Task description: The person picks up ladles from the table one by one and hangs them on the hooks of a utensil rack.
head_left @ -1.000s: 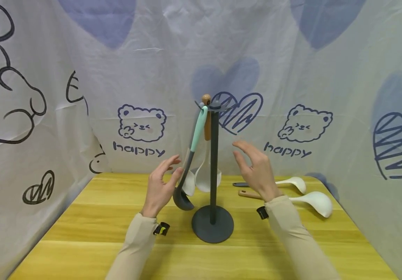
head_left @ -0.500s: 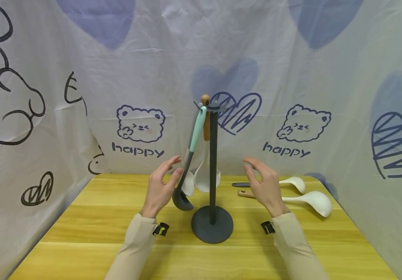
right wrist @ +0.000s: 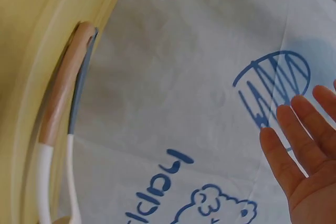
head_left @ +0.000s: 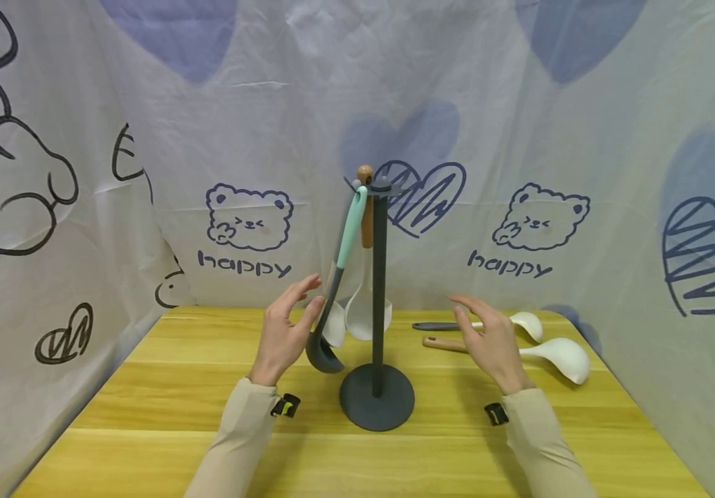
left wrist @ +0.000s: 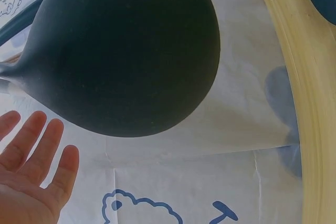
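Note:
On the dark utensil stand [head_left: 379, 297] hangs a ladle with a mint handle [head_left: 353, 228] and a dark grey bowl [left wrist: 126, 51]. Behind it hang a wooden-handled utensil [head_left: 367, 225] with a white head and another white-headed one, partly hidden. My left hand [head_left: 285, 328] is beside the mint-handled ladle, fingers loosely extended; in the left wrist view they spread below the ladle's bowl. Right of the stand, my right hand [head_left: 491, 342] hovers with relaxed fingers and holds nothing. It overlaps the wooden-handled white ladle [head_left: 563, 358] and the grey-handled white ladle [head_left: 527, 325] in the head view.
The stand's round base [head_left: 377, 398] rests on the yellow wood-grain table [head_left: 164, 422]. Both white ladles lie at the table's back right. A pale printed cloth [head_left: 308, 104] rises behind the table and along both sides.
My right hand has drawn away from the stand, moving right and down to in front of the lying ladles. My left hand stays nearly still beside the hanging ladle.

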`<state>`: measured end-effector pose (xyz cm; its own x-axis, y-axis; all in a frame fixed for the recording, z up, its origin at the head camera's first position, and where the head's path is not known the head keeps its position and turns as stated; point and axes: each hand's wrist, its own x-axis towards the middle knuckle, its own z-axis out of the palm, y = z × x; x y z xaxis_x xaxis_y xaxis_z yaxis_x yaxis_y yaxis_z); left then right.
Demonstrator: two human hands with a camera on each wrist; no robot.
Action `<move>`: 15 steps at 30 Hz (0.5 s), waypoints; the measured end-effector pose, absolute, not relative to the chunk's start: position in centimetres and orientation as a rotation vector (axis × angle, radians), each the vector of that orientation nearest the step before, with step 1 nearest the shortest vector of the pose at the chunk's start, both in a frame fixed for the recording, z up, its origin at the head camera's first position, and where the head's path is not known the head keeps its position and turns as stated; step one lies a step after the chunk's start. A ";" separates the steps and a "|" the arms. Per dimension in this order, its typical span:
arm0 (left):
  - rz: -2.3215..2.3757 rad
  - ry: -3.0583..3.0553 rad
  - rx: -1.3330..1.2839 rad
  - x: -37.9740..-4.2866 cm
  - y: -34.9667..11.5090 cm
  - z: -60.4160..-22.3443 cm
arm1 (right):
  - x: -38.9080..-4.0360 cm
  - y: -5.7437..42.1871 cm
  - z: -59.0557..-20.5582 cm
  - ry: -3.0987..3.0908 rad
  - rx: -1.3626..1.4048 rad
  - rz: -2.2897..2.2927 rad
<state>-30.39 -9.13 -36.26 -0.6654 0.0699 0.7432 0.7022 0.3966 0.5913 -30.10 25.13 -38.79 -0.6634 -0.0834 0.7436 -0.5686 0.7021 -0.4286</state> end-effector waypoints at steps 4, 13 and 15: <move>-1.278 -2.029 -0.648 -30.3 -9.1 -36.2 | -30.3 25.7 -39.4 -2.201 0.451 0.837; -1.270 -2.042 -0.657 -30.2 -9.2 -36.1 | -30.4 26.9 -40.2 -2.338 0.334 0.808; -1.277 -2.039 -0.657 -30.2 -9.3 -36.1 | -30.4 27.3 -40.4 -2.374 0.331 0.778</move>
